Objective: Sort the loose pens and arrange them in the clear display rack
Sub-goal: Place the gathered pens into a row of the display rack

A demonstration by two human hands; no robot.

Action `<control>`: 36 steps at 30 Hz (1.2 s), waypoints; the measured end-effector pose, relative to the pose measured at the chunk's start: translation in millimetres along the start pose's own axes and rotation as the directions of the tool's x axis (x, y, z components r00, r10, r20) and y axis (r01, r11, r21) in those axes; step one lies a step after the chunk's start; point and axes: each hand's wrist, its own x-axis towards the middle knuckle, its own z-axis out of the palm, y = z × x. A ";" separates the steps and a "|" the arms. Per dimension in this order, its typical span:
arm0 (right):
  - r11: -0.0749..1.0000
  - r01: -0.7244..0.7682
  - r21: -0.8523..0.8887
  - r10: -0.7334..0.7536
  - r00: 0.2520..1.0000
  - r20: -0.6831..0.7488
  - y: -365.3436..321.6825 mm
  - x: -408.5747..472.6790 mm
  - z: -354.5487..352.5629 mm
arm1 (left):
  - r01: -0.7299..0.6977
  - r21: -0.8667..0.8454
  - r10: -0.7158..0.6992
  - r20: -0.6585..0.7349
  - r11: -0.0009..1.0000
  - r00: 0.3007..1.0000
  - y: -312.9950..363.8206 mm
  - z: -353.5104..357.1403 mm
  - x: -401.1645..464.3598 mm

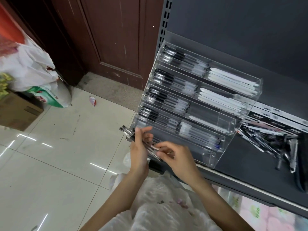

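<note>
Clear tiered rack (233, 124) part-filled, pens lying flat; loose black pens (273, 142) heaped beside it.

One clear display rack (198, 104) stands on the shelf (250, 157), with six stepped tiers. Five tiers hold black-capped pens, too many and too blurred to count; the lowest tier looks bare. White pens lie in three tiers toward the rack's right end. One loose heap of pens (273, 140) lies right of the rack. Two hands (141, 147) share one small bundle of pens (143, 144) at the rack's lower left corner.
</note>
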 end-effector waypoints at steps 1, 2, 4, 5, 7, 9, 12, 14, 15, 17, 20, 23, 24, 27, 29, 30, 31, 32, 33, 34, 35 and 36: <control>1.000 -0.003 0.014 0.003 1.000 -0.023 3.0 -0.9 -3.1 | -0.008 0.029 0.006 0.036 1.000 0.999 -0.2 3.1 -1.4; 1.000 -0.006 0.009 0.006 0.998 -0.059 7.4 -1.7 -7.2 | -0.006 0.068 0.001 0.071 0.998 0.998 0.4 5.5 -3.1; 0.998 -0.024 -0.065 0.014 0.988 -0.153 20.3 -4.5 -18.6 | 0.022 0.144 -0.036 0.098 0.989 0.995 0.4 7.1 -3.8; 0.992 -0.037 -0.123 0.011 0.978 -0.208 28.5 -5.8 -25.0 | 0.048 0.153 -0.062 0.087 0.987 0.994 0.3 6.1 -2.9; 0.959 -0.070 -0.274 -0.018 0.952 -0.307 43.5 -5.9 -34.5 | 0.118 0.131 -0.125 0.043 0.984 0.991 0.2 -2.0 2.6; 0.911 -0.069 -0.406 -0.076 0.940 -0.332 52.3 0.2 -35.2 | 0.190 0.125 -0.193 0.015 0.974 0.981 1.7 -15.4 10.5; 0.841 0.003 -0.541 -0.156 0.959 -0.237 61.1 18.7 -17.0 | 0.256 0.083 -0.259 0.033 0.963 0.965 5.0 -35.7 19.5; 0.771 0.021 -0.637 -0.151 0.977 -0.151 66.3 32.3 -0.5 | 0.253 0.077 -0.256 0.039 0.964 0.966 7.7 -45.5 21.9; 0.740 0.028 -0.672 -0.150 0.981 -0.124 67.2 38.0 6.7 | 0.243 0.076 -0.246 0.038 0.967 0.969 8.5 -49.0 22.7; 0.696 0.071 -0.715 -0.174 0.982 -0.072 65.2 46.3 15.8 | 0.226 0.060 -0.228 0.032 0.972 0.973 7.7 -53.7 24.3; 0.619 0.109 -0.778 -0.218 0.975 -0.037 60.3 50.9 21.6 | 0.225 0.022 -0.225 0.013 0.974 0.974 5.4 -54.1 26.4; 0.584 0.115 -0.803 -0.249 0.968 -0.043 58.2 51.1 22.3 | 0.222 0.025 -0.222 0.004 0.975 0.975 3.1 -49.3 26.3; 0.602 0.115 -0.790 -0.260 0.964 -0.057 55.1 49.0 21.1 | 0.221 0.036 -0.221 0.004 0.975 0.975 2.7 -46.5 25.5; 0.805 0.110 -0.583 -0.226 0.965 -0.130 35.5 33.1 13.6 | 0.200 0.041 -0.200 0.001 0.979 0.980 3.9 -32.8 23.2; 0.965 0.040 -0.257 -0.060 0.996 -0.070 18.9 20.0 7.9 | 0.173 0.049 -0.174 0.007 0.984 0.985 2.8 -20.8 22.8; 0.990 0.003 -0.139 -0.009 0.999 -0.040 13.1 13.9 6.9 | 0.159 0.054 -0.160 0.017 0.986 0.987 2.6 -14.3 22.2; 0.998 -0.025 -0.061 0.023 0.999 -0.031 9.4 9.2 6.6 | 0.143 0.061 -0.145 0.040 0.988 0.989 2.7 -7.9 21.3; 0.999 -0.039 0.000 0.039 0.998 -0.047 7.6 5.4 6.0 | 0.121 0.075 -0.127 0.079 0.990 0.989 2.3 -2.1 20.5; 0.997 -0.048 0.056 0.052 0.995 -0.081 7.8 2.9 4.9 | 0.103 0.099 -0.116 0.137 0.990 0.984 2.2 2.9 19.8; 0.994 -0.053 0.098 0.065 0.990 -0.126 9.5 1.2 1.8 | 0.074 0.151 -0.105 0.211 0.986 0.972 2.5 6.6 19.5; 0.992 -0.060 0.114 0.080 0.981 -0.178 13.2 -0.3 -2.6 | 0.013 0.236 -0.085 0.299 0.972 0.950 3.6 8.4 19.3; 0.992 -0.072 0.105 0.095 0.967 -0.237 19.3 -2.2 -8.2 | -0.117 0.363 -0.036 0.389 0.924 0.920 2.6 6.8 21.3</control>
